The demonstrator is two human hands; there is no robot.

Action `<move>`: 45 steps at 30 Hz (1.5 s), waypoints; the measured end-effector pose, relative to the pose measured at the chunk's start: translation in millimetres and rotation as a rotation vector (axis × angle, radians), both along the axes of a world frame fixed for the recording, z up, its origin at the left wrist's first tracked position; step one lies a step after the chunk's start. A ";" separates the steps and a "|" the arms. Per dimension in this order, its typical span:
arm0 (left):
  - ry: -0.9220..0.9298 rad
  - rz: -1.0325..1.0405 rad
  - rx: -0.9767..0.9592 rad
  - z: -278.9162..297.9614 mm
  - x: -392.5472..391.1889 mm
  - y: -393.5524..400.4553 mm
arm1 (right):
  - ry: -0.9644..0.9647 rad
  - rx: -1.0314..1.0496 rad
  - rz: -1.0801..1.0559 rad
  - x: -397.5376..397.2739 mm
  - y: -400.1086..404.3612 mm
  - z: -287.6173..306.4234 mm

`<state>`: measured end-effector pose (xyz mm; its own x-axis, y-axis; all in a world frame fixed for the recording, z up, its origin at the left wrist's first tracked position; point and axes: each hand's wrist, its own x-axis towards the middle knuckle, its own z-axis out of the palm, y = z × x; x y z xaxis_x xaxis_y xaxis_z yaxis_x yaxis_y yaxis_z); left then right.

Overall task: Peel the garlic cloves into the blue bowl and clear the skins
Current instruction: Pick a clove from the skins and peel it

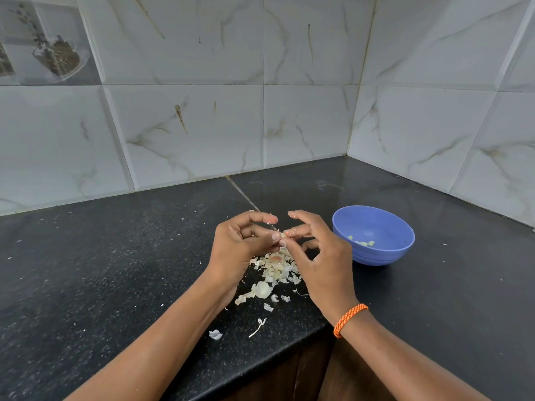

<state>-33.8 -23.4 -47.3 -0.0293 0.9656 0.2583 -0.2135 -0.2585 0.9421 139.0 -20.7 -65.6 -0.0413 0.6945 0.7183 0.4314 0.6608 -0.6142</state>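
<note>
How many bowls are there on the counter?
1. The blue bowl sits on the black counter, just right of the right hand, with a few peeled garlic cloves inside.

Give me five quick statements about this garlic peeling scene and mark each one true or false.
1. Both hands, the left hand and the right hand, pinch one garlic clove between them. True.
2. The blue bowl is empty. False: a few peeled cloves lie in it.
3. The pile of skins lies on the black counter below the hands. True.
4. The bowl stands to the left of the hands. False: it stands to their right.
5. An orange band is on the left wrist. False: it is on the right wrist.
</note>
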 end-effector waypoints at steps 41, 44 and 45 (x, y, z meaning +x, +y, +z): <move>-0.097 -0.035 -0.033 -3.3 -6.5 7.3 | 0.089 -0.034 0.090 -3.8 -6.3 6.2; -0.086 -0.028 -0.025 -3.4 -6.5 6.8 | 0.078 -0.031 0.075 -3.1 -6.7 7.4; -0.079 -0.032 -0.019 -2.9 -6.1 5.8 | 0.075 -0.028 0.066 -2.9 -7.2 7.8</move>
<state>-40.0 -17.6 -50.2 -0.0175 0.9711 0.2381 -0.2949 -0.2325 0.9268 136.1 -27.9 -57.8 -0.0346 0.7122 0.7011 0.3394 0.6682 -0.6620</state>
